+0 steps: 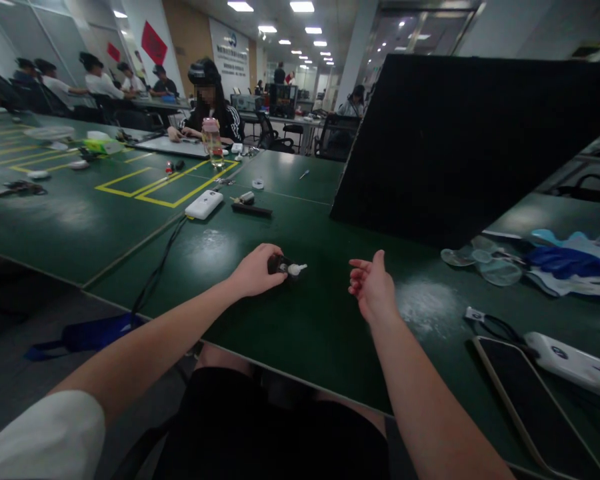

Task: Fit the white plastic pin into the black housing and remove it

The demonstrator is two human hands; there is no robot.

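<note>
Close to the middle of the table, my left hand (258, 269) is closed around a small dark piece with a white tip (296, 269). The white tip points right, and my fingers hide part of the dark body, so its kind is unclear. To the right, my right hand (373, 285) hovers over the green table (300, 320) with its thumb up and its fingers loosely bent and apart. Nothing shows in it. A gap of bare tabletop separates it from the white tip.
A large black panel (445, 147) stands slanted at the right. Clear fan blades (483, 259), blue and white gloves (567, 263), a phone (530, 400) and a white power bank (575, 360) lie right. Beyond my left hand are another power bank (205, 205) and a bottle (213, 143). A person (207, 110) sits opposite.
</note>
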